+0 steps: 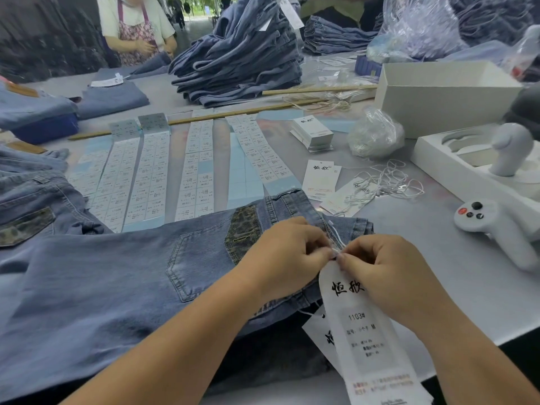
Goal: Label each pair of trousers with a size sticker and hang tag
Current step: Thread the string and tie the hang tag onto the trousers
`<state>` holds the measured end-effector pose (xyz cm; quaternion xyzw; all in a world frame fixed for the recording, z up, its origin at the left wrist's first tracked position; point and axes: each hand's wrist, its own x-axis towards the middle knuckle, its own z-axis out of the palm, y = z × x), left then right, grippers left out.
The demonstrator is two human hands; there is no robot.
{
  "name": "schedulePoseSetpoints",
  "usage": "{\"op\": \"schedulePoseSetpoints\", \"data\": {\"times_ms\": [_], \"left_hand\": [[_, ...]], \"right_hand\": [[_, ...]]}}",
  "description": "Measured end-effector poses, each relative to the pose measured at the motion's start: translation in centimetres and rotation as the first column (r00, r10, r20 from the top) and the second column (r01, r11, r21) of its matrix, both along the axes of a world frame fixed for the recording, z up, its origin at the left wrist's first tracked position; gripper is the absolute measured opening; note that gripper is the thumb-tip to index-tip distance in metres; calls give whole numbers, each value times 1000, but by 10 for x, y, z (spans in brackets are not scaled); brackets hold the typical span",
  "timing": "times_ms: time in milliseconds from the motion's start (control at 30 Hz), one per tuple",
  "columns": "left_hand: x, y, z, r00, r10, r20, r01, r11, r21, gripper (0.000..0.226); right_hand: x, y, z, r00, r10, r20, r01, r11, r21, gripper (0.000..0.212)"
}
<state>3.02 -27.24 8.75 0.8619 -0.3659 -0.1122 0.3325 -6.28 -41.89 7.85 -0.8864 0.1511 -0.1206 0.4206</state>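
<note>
**A:** How should this fastening go?

**B:** Keep the jeans [122, 287] flat on the table [467, 287] with the waistband steady. I'd draw the white cord [334, 233] taut through the belt loop before locking it, so the hang tag [368, 331] dangles free off the near edge, size sticker facing up.

**A:** And the hands, from the left?

**B:** The left hand [287, 255] lies knuckles-up on the waistband, fingertips pinched narrow on the cord end. The right hand [388, 267] meets it tip to tip, pinching the tag's top, fingers curled over the printed brand. Sticker sheets [152, 173] and spare cords [385, 182] wait beyond.
</note>
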Motion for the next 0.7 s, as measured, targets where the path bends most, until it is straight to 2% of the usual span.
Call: {"op": "schedulePoseSetpoints", "data": {"times_ms": [100, 267, 300, 367, 433, 533, 633, 700], "left_hand": [[-2, 1, 4, 994, -10, 107, -1, 995, 98, 10], [-3, -3, 11, 982, -50, 183, 18, 984, 176, 7], [-4, -5, 11, 988, -29, 151, 4, 987, 161, 9], [-4, -7, 9, 999, 29, -16, -28, 995, 93, 12], [-2, -6, 9, 978, 60, -198, -60, 998, 10, 14], [2, -2, 9, 931, 38, -364, -74, 994, -84, 13], [5, 3, 10, 888, 16, -460, -96, 984, -153, 23], [7, 6, 8, 911, 14, -413, -87, 983, -160, 26]], "right_hand": [[-3, 2, 0, 1000, -3, -26, 0, 990, -141, 20], [-4, 6, 1, 998, -16, -67, -1, 971, -241, 20], [-4, 7, 1, 997, -17, -71, -2, 966, -257, 20], [-3, 8, 2, 998, -17, -62, -1, 958, -287, 26], [-1, 10, 1, 999, -11, -40, -1, 957, -291, 31], [1, 15, -3, 1000, -16, 13, 19, 959, -282, 29], [4, 19, -9, 993, -35, 115, 64, 965, -253, 28], [5, 22, -12, 984, -41, 171, 79, 972, -220, 24]]}}
